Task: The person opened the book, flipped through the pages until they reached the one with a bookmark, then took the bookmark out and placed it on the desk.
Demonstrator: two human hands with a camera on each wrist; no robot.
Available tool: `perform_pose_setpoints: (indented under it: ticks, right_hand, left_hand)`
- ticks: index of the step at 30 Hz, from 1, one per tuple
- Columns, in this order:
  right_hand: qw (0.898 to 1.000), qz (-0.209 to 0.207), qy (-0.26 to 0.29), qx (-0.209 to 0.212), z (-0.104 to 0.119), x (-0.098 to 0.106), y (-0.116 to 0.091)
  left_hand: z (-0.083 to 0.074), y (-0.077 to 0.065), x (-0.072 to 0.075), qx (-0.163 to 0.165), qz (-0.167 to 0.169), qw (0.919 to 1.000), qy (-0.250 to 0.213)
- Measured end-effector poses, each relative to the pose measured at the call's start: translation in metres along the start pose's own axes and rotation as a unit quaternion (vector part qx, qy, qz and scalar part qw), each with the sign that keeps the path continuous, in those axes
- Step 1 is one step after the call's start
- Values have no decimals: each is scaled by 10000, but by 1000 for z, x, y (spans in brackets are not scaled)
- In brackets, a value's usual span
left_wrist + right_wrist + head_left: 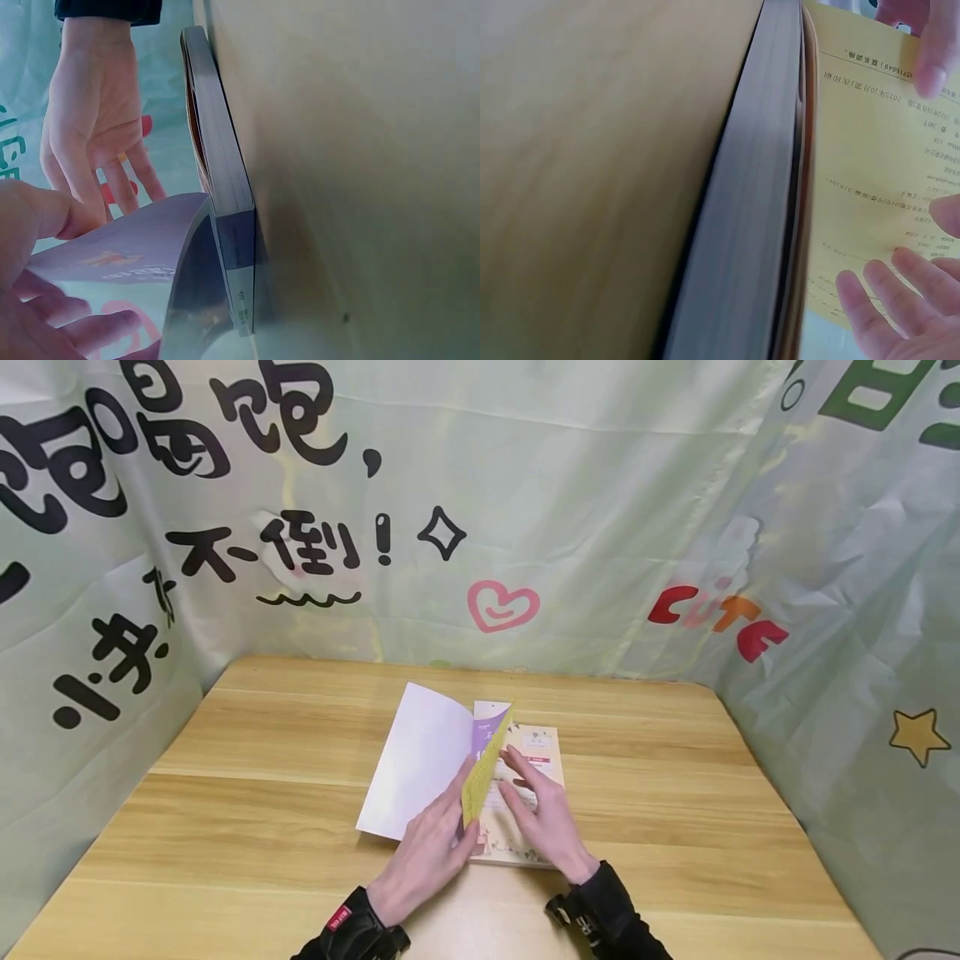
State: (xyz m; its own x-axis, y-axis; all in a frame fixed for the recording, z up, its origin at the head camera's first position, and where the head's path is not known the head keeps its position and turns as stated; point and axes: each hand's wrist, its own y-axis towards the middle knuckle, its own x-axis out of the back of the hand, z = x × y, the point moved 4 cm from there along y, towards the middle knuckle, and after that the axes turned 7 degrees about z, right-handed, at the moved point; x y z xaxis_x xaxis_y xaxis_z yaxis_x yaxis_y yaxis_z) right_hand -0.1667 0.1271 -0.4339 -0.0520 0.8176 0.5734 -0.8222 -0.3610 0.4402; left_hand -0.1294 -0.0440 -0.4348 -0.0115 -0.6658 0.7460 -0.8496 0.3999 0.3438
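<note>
A thick paperback book lies on the table with its white-backed cover swung out to the left. One leaf stands raised near the spine; its right side is yellow with printed lines, its other side purple. My left hand pinches this leaf near its lower edge, thumb on the yellow side. In the right wrist view the left thumb presses on the printed yellow page. My right hand hovers over the cream illustrated page, its fingers loosely extended beside the yellow page.
The wooden table extends around the book on all sides. Behind it and at both sides hangs a pale green printed cloth with dark lettering, a pink heart and a star. A dark cable shows at the lower right corner.
</note>
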Motion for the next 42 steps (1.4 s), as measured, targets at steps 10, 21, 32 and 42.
perform_pose_setpoints:
  ticks: [10, 21, 32, 42]
  right_hand:
    - [9995, 276, -19, -131, -2, -11, 9]
    - [9965, 638, 165, -506, -1, -24, 15]
    - [9860, 1555, 51, -604, 0, -31, 14]
    - [9644, 2545, -144, -702, -5, -35, 9]
  left_hand:
    - [2, 2, 12, -60, -611, 9980, -170]
    - [7, 3, 28, 29, -1081, 9941, 116]
    - [14, 6, 45, -542, -1564, 9629, 2131]
    - [22, 2, 42, -96, -713, 9676, 2422]
